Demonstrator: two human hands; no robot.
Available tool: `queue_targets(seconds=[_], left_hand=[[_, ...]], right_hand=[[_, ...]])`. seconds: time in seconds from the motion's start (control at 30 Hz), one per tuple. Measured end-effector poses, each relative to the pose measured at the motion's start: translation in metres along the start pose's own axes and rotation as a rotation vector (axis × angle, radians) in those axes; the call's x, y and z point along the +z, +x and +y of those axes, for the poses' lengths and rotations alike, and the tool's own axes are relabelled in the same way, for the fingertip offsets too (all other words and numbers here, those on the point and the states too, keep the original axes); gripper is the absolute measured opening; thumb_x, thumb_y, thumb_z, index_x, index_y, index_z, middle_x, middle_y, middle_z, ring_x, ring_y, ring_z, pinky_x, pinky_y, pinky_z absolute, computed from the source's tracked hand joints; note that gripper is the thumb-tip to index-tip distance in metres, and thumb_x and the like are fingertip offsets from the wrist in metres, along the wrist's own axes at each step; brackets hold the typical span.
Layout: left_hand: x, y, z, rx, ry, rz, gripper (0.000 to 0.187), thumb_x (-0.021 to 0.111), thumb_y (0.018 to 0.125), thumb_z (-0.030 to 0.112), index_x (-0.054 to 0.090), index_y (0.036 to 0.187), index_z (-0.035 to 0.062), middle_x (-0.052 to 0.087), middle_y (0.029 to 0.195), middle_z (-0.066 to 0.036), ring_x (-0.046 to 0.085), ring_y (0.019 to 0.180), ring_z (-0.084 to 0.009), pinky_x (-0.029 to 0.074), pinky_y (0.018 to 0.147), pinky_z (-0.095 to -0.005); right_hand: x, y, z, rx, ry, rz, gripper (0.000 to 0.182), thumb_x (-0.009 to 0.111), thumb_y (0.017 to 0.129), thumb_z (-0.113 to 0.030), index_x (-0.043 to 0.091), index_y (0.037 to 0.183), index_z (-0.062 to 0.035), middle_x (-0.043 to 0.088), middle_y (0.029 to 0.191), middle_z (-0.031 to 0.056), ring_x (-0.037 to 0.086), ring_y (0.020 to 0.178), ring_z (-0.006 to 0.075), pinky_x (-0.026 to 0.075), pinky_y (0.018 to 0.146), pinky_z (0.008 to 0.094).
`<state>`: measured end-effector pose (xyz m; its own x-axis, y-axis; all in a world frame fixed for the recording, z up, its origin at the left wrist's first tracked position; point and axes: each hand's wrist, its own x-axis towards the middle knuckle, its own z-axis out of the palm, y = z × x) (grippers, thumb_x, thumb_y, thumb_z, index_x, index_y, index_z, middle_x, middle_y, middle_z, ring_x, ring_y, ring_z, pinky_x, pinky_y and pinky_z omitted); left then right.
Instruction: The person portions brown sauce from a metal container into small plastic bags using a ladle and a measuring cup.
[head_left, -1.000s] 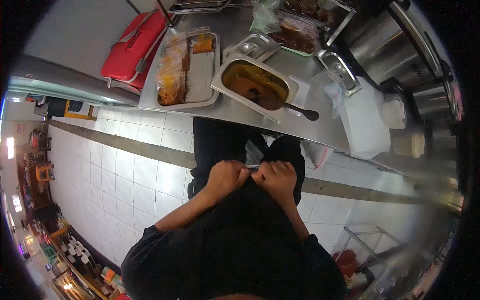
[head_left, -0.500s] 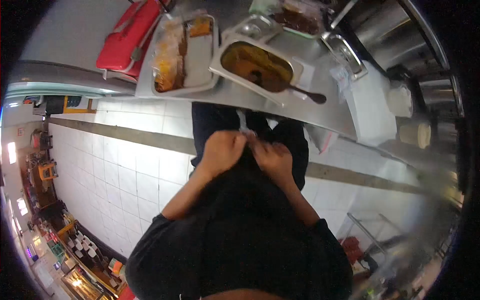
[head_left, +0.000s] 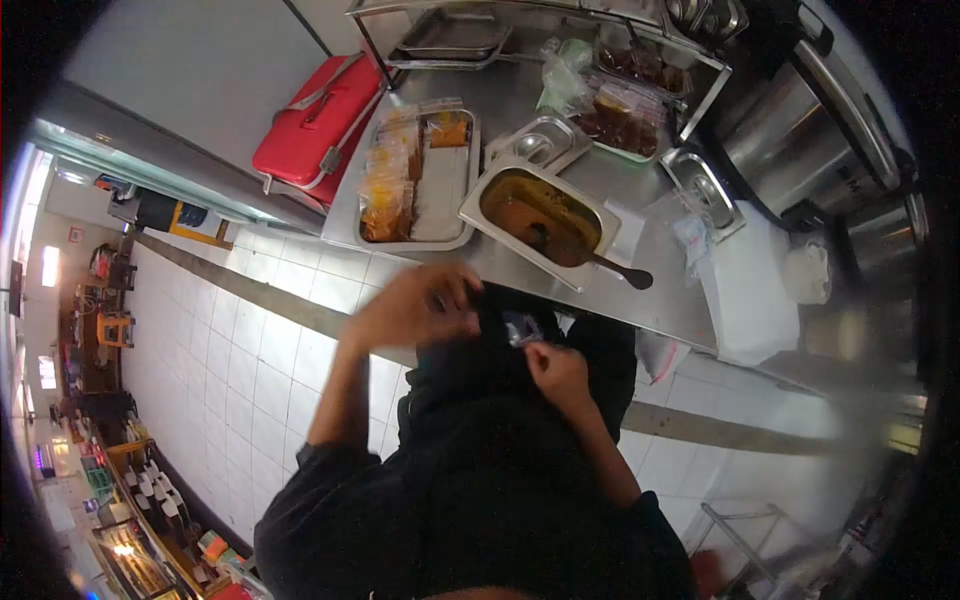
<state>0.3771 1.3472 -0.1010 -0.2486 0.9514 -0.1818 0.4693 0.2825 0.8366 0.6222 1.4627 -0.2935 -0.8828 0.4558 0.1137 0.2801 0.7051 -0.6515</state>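
Observation:
My right hand [head_left: 560, 375] is closed in a pinch on the edge of a small clear plastic bag [head_left: 520, 328], held in front of my dark clothes. Apart from the bag, to its left, my left hand [head_left: 415, 308] is raised with bent, somewhat blurred fingers; a gap shows between thumb and fingers, and nothing is seen in them. Just beyond both hands, on the counter, stands a steel pan [head_left: 478, 205] of brownish-yellow sauce, with a dark-handled ladle [head_left: 625, 274] resting in it. Left of that pan is a tray [head_left: 440, 195] with several filled bags of orange-brown sauce [head_left: 388, 205].
A red cooler bag [head_left: 318, 130] sits at the counter's left end. Behind the sauce pan are a steel lid [head_left: 540, 148] and bags of dark red food [head_left: 622, 115]. A white box [head_left: 745, 290] and large steel pots [head_left: 800, 120] stand right. The counter [head_left: 665, 300] has a front edge near my hands.
My hands have separated: the left moved up and to the left, while the right keeps the plastic bag, lower down. The view has tilted up, showing more of the counter's back.

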Motion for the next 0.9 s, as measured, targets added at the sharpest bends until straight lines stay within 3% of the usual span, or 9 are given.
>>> queue_targets(seconds=[0.03,0.1,0.17,0.23,0.3,0.43,0.6,0.67,0.9], left_hand=[[-0.018,0.014,-0.014,0.057,0.087,0.229,0.028,0.079,0.077,0.012,0.066,0.101,0.0065,0.067,0.081,-0.005,0.064,0.07,-0.0134,0.052,0.064,-0.0294],[-0.07,0.061,-0.016,-0.001,0.462,0.505,0.026,0.073,0.084,0.019,0.066,0.105,0.0054,0.068,0.09,-0.011,0.067,0.076,-0.0259,0.053,0.07,-0.0364],[-0.114,0.12,-0.057,0.409,0.53,0.722,0.027,0.07,0.085,0.023,0.068,0.105,0.0059,0.067,0.098,-0.016,0.066,0.088,-0.0346,0.053,0.077,-0.0426],[-0.139,0.169,-0.082,0.564,0.844,0.824,0.027,0.07,0.084,0.024,0.07,0.106,0.0088,0.067,0.104,-0.018,0.064,0.097,-0.0363,0.053,0.081,-0.0454],[-0.146,0.199,-0.113,0.45,0.89,0.696,0.026,0.07,0.084,0.024,0.07,0.105,0.0095,0.068,0.104,-0.017,0.065,0.095,-0.0358,0.053,0.081,-0.0448],[-0.145,0.209,-0.112,0.126,0.833,0.483,0.021,0.07,0.083,0.024,0.073,0.098,0.0097,0.071,0.097,-0.014,0.067,0.087,-0.0352,0.054,0.08,-0.0426],[-0.152,0.151,-0.079,0.391,0.544,0.48,0.013,0.068,0.087,0.016,0.072,0.093,0.0061,0.072,0.093,-0.012,0.069,0.084,-0.0281,0.054,0.078,-0.0378],[-0.153,0.114,-0.058,0.418,0.46,0.484,0.01,0.066,0.089,0.012,0.071,0.096,0.0053,0.072,0.095,-0.011,0.07,0.086,-0.024,0.053,0.078,-0.0358],[-0.141,0.023,-0.053,0.323,0.092,0.589,0.013,0.055,0.099,0.007,0.059,0.11,0.0017,0.064,0.1,-0.005,0.061,0.089,-0.0121,0.051,0.077,-0.0278]], right_hand=[[0.005,-0.002,0.016,0.086,0.094,0.09,0.013,0.064,0.089,-0.019,0.072,0.092,-0.009,0.066,0.07,0.0117,0.066,0.062,0.0261,0.051,0.058,0.0346],[0.021,-0.009,0.056,0.153,0.188,0.181,0.016,0.063,0.091,-0.02,0.072,0.089,-0.0067,0.067,0.073,0.0143,0.067,0.064,0.0281,0.05,0.058,0.0352],[0.044,-0.021,0.095,0.315,0.109,0.186,0.017,0.065,0.09,-0.022,0.071,0.091,-0.0058,0.067,0.073,0.0157,0.066,0.064,0.0299,0.049,0.059,0.0371],[0.055,-0.016,0.109,0.309,0.151,0.23,0.018,0.066,0.09,-0.023,0.071,0.091,-0.0054,0.066,0.073,0.0157,0.065,0.063,0.0304,0.049,0.059,0.0377],[0.054,-0.014,0.112,0.309,0.189,0.281,0.02,0.067,0.089,-0.025,0.07,0.09,-0.005,0.066,0.072,0.0157,0.064,0.062,0.031,0.049,0.059,0.0383],[0.045,-0.022,0.107,0.369,0.122,0.067,0.025,0.063,0.092,-0.03,0.069,0.103,-0.0089,0.07,0.098,0.018,0.067,0.089,0.0384,0.053,0.077,0.0446],[0.047,-0.027,0.112,0.371,0.147,0.082,0.022,0.064,0.091,-0.029,0.068,0.102,-0.01,0.07,0.096,0.018,0.067,0.087,0.0379,0.053,0.076,0.0448],[0.047,-0.024,0.107,0.265,0.137,0.217,0.02,0.066,0.09,-0.027,0.07,0.089,-0.0073,0.066,0.071,0.0126,0.065,0.064,0.0282,0.049,0.062,0.0373],[0.05,-0.013,0.104,0.408,0.096,-0.064,0.023,0.065,0.089,-0.035,0.069,0.101,-0.0149,0.071,0.091,0.0154,0.068,0.086,0.0374,0.053,0.076,0.0454]])
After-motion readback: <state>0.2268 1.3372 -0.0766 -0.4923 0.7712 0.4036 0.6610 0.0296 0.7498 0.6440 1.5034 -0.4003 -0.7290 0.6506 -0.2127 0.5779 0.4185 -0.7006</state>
